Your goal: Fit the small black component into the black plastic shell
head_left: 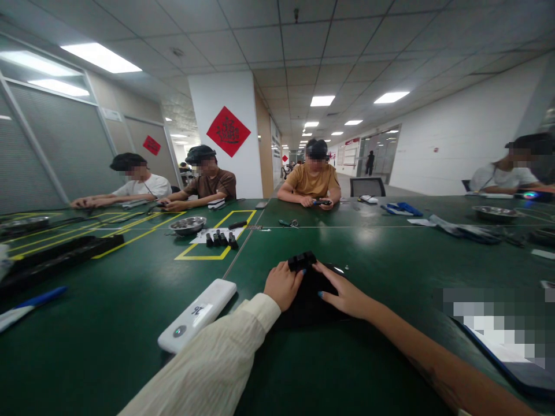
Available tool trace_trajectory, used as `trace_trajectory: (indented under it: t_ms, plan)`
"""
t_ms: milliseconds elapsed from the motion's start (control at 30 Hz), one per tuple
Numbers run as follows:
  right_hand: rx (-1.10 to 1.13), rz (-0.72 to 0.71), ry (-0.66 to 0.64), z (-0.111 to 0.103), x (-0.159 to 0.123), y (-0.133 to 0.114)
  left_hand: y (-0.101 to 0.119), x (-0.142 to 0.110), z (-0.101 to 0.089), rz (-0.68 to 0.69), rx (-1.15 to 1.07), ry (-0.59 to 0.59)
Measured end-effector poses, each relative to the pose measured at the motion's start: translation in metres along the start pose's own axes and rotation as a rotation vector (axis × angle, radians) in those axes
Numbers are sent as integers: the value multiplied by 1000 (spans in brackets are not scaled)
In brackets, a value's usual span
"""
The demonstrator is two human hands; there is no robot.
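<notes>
My left hand (282,287), at the end of a cream sleeve, is closed round a small black blocky part (302,262). Opposite it, my right hand (347,293) has its thumb and fingers spread apart. Its fingertips reach the right end of the part, but I cannot tell whether they press on it. Both hands are over a flat, dark piece (310,303) lying on the green table (373,370). A small shiny bit (346,267) is just beyond my right hand.
A white power bank (197,316) marked 26 lies left of my sleeve. Farther off are several black cylindrical parts (222,240), a metal bowl (188,225) and pliers (288,223). A blurred tablet-like object (507,346) sits at right. Several people (310,179) work around the table.
</notes>
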State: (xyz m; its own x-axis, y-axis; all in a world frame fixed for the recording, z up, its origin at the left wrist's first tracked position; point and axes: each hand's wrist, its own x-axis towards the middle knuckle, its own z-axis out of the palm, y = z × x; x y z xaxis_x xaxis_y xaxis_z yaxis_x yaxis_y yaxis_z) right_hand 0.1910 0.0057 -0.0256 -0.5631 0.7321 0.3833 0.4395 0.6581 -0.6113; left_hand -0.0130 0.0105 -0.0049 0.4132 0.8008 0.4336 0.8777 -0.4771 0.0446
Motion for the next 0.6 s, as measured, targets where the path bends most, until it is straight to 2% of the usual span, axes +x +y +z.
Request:
trace_trajectory:
  t_ms: [233,400,600]
  plan:
    - [-33,57,-38,0,-1,-3,-5,2,5,-3,-165,76]
    - [-74,60,-39,2,-1,-1,-3,3,0,-12,-292,63]
    - [-51,12,-18,1,-1,-3,-11,8,5,-81,-686,57]
